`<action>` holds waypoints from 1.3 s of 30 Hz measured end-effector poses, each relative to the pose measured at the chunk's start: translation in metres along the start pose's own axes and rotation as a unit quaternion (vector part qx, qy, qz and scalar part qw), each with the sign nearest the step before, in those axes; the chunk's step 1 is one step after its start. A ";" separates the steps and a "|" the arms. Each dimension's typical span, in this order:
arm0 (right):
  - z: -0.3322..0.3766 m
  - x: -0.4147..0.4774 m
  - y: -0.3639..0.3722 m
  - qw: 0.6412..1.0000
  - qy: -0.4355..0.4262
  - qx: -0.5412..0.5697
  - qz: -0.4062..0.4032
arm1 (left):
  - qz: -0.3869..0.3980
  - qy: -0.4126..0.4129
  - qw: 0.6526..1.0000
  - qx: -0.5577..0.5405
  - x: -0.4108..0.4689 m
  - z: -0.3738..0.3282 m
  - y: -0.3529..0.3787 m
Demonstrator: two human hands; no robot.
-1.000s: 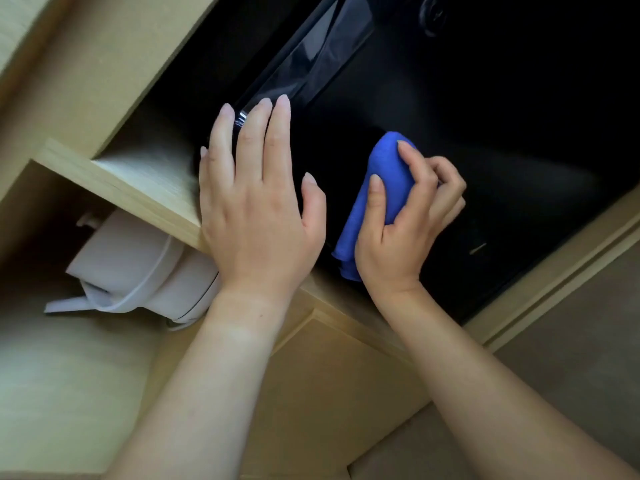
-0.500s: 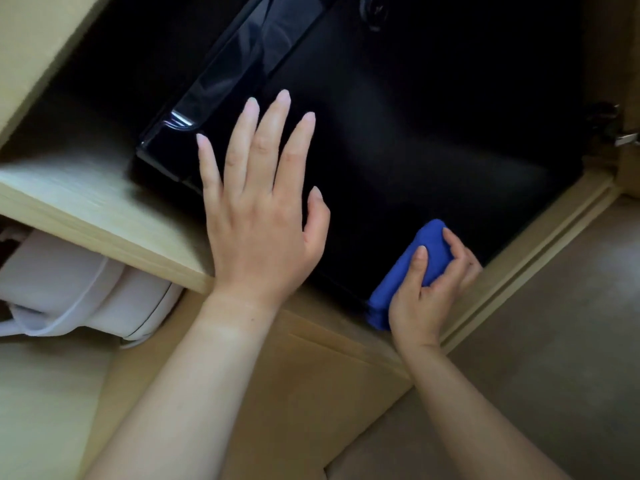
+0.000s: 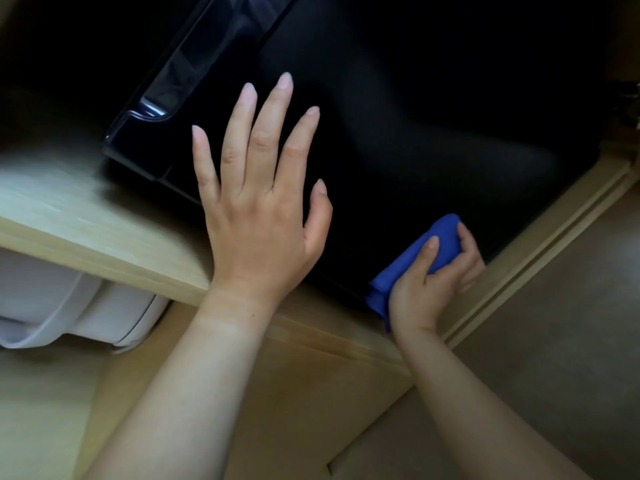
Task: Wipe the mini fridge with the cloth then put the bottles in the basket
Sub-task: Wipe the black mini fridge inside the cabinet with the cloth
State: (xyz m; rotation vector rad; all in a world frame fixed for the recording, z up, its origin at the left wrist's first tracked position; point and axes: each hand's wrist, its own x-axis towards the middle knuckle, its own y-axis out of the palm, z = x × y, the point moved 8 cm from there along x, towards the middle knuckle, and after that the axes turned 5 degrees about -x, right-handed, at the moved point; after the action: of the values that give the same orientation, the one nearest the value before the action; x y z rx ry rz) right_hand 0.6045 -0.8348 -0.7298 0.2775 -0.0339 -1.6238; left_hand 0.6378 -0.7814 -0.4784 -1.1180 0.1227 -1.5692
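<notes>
Mini fridge (image 3: 433,116), black, sits in wooden cabinet (image 3: 104,237). We press left hand (image 3: 263,209) flat on its door, fingers spread, holding nothing. Right hand (image 3: 429,282) grips bunched blue cloth (image 3: 426,247), now at door's lower corner; a second ago it was mid-door. Since half a second ago, barely shifted. We judge wiping stroke near its end. Bottles, basket not in view.
</notes>
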 end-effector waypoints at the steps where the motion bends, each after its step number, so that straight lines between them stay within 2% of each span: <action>1: 0.000 -0.005 0.001 1.000 -0.004 0.003 0.007 | -0.001 0.001 1.000 0.000 0.000 0.000 0.000; 5: 0.007 0.011 0.002 0.999 -0.037 -0.012 0.002 | -0.003 0.006 1.000 -0.011 0.000 -0.001 -0.001; 9: -0.014 0.046 -0.004 0.999 0.028 -0.012 -0.019 | 0.004 0.009 1.000 -0.018 0.001 -0.002 -0.001; 14: -0.034 0.057 -0.019 0.998 0.062 0.016 0.020 | 0.010 -0.007 1.000 -0.026 -0.001 -0.007 -0.001; 18: -0.042 0.051 -0.034 0.996 0.080 0.005 0.039 | 0.042 0.008 0.997 -0.063 -0.013 -0.041 0.018; 27: -0.057 0.041 -0.023 0.996 0.065 -0.029 0.056 | 0.061 -0.007 0.996 -0.067 -0.044 -0.057 0.056; 33: -0.058 0.080 -0.018 0.998 0.008 -0.067 -0.008 | 0.044 -0.003 0.996 -0.074 -0.045 -0.053 0.057; 36: -0.073 0.100 -0.024 0.998 0.015 -0.062 0.018 | 0.036 -0.004 0.997 -0.062 -0.046 -0.053 0.058; 39: -0.078 0.084 -0.024 0.998 0.026 -0.048 0.022 | 0.026 -0.006 0.998 -0.048 -0.046 -0.054 0.059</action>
State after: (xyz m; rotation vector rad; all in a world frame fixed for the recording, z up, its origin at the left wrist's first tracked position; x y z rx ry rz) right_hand 0.5924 -0.9038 -0.8234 0.2434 0.0773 -1.5687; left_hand 0.6375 -0.7902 -0.5708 -1.1899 0.2203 -1.5231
